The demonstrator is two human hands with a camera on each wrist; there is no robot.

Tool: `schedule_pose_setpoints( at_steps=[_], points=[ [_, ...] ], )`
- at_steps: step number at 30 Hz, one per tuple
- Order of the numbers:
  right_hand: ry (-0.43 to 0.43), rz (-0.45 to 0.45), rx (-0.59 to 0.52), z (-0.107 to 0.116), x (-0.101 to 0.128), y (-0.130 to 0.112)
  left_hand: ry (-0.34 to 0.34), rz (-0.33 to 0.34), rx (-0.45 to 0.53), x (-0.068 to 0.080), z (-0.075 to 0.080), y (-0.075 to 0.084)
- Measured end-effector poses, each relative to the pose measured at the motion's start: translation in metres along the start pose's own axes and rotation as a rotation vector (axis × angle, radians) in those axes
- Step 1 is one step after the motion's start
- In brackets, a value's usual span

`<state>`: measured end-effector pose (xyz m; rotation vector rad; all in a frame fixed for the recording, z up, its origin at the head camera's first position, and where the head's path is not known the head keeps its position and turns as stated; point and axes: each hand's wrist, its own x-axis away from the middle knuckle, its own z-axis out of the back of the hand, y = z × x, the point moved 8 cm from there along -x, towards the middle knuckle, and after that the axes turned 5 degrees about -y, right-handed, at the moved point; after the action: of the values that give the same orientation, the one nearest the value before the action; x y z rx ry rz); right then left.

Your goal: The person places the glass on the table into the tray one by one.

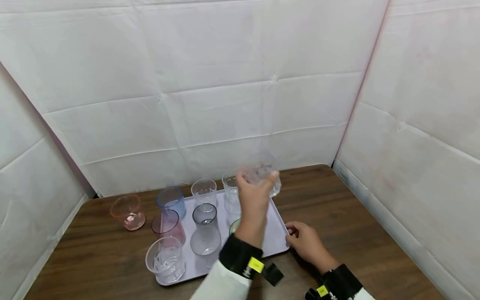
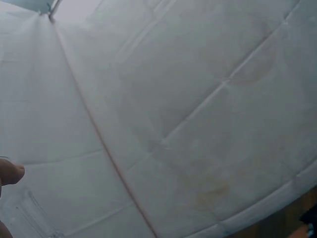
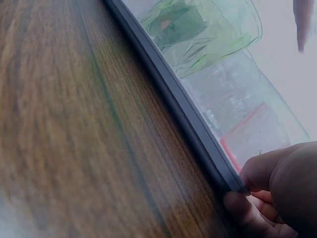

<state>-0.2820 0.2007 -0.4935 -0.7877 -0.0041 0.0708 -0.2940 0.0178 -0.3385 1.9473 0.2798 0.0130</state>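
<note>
My left hand (image 1: 253,204) is raised above the back right part of a pale lilac tray (image 1: 277,235). It grips a clear drinking glass (image 1: 276,188), blurred and partly covered by the fingers. In the left wrist view only fingertips (image 2: 11,173) and part of the clear glass (image 2: 37,213) show at the left edge. At the tray's front right corner, my right hand (image 1: 305,243) pinches the rim between thumb and fingers. A green glass (image 3: 218,39) stands on the tray in the right wrist view; in the head view my left forearm mostly hides it.
On or along the tray stand a blue glass (image 1: 176,206), a purple-pink glass (image 1: 174,229), a grey glass (image 1: 205,216) and several clear glasses (image 1: 168,264). An orange-pink glass (image 1: 133,218) sits on the wooden table (image 1: 93,246), left of the tray. White sheeting (image 1: 210,83) encloses the table.
</note>
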Motion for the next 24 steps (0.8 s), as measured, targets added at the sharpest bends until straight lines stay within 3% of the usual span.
schedule_pose_setpoints(
  at_steps=[6,9,12,17,20,24],
  points=[
    [0.012,0.020,0.018,0.002,-0.003,-0.003,0.014,0.009,-0.153,0.028,-0.019,-0.064],
    [0.022,0.025,0.018,-0.001,-0.003,-0.006,0.026,0.005,-0.197,0.031,-0.017,-0.086],
    [0.011,0.044,-0.023,-0.006,-0.005,-0.009,0.081,-0.009,-0.243,0.027,-0.006,-0.103],
    [-0.020,0.052,-0.105,-0.007,-0.006,-0.009,0.141,0.015,-0.274,0.021,0.007,-0.122],
    [-0.019,0.056,-0.092,-0.005,-0.006,-0.010,0.164,-0.011,-0.271,0.017,0.010,-0.124],
    [-0.014,0.057,-0.052,-0.003,-0.004,-0.011,0.170,0.003,-0.245,0.016,0.013,-0.127]
  ],
)
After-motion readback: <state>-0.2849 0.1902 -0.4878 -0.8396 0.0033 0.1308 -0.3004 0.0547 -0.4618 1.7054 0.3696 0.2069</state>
